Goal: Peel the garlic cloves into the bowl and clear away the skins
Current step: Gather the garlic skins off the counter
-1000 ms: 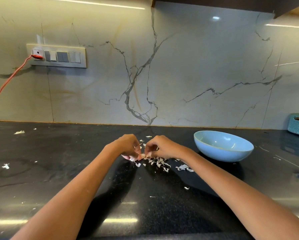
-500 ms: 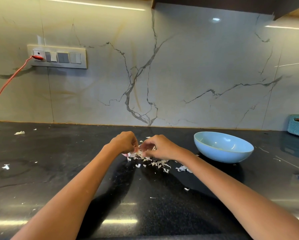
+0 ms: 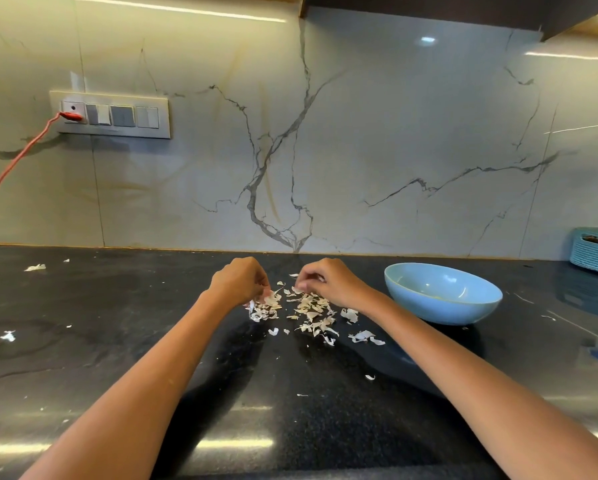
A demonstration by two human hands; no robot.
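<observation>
- Garlic skins (image 3: 308, 308) lie in a loose heap on the dark bench (image 3: 117, 341), just left of the blue bowl (image 3: 442, 294); more flakes trail from the heap toward the viewer, and a few strays sit far to the left of the bowl near the bench's back edge.
- The left hand (image 3: 238, 282), on the side of the heap away from the bowl, has its fingers curled down with a pale scrap pinched at the tips; whether that is only skin or a clove, I cannot tell.
- The right hand (image 3: 332, 282), between the heap and the bowl, also has curled fingers, its tips at the top of the heap; whether that grip actually holds a piece cannot be made out.
- No peeled clove shows plainly from this angle, in the bowl or outside it.
- Risk: the skins look papery and light, so a quick sweep or a draught from the moving arms could scatter them further from the bowl.
- Risk: with the right wrist close to the bowl's rim, a careless sideways move could nudge it or flick skins into it.
- Risk: a small clove hidden in the heap could be gathered up and thrown out with the waste.
- Risk: the distant strays left of the bowl are easy to miss.
</observation>
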